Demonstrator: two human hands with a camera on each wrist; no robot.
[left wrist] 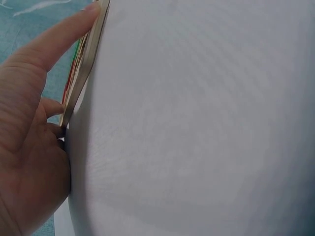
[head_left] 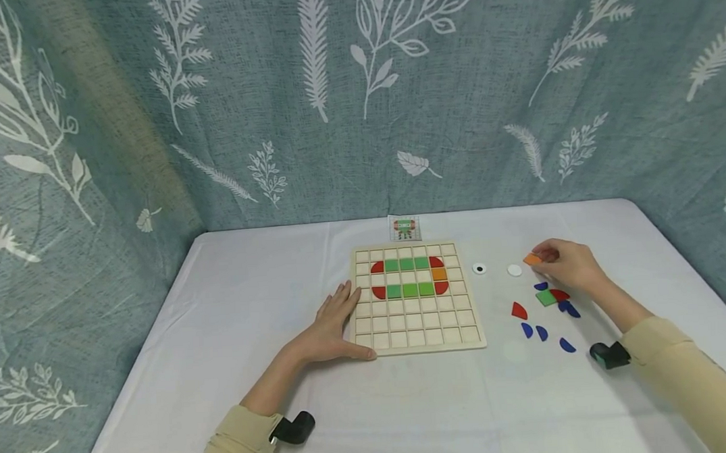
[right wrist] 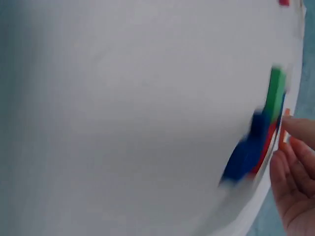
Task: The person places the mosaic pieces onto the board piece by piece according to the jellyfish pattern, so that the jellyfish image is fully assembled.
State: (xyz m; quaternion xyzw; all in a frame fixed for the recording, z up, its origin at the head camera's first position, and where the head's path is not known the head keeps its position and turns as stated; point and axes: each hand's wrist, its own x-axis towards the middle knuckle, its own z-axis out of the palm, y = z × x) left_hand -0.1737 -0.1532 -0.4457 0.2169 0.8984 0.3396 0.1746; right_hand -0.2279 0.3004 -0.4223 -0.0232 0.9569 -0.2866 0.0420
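Note:
A wooden grid board (head_left: pixel 418 322) lies flat on the white table. Red quarter-round, green square and orange tiles form a ring in its upper part. My left hand (head_left: pixel 331 329) rests along the board's left side, fingers stretched out, thumb at the lower left corner. In the left wrist view the thumb (left wrist: pixel 59 39) lies along the board's edge (left wrist: pixel 81 73). Right of the board, my right hand (head_left: pixel 565 261) pinches an orange tile (head_left: pixel 531 259) between thumb and fingertips. The right wrist view also has the orange tile (right wrist: pixel 284 132) at the fingertips, partly hidden.
Below the right hand are a green tile (head_left: pixel 546 298), red quarter-round tiles (head_left: pixel 519 311) and several blue half-round tiles (head_left: pixel 567 345). A white disc (head_left: pixel 514 270) and a white disc with a black dot (head_left: pixel 479 269) lie nearby. A small picture card (head_left: pixel 404 228) sits behind the board.

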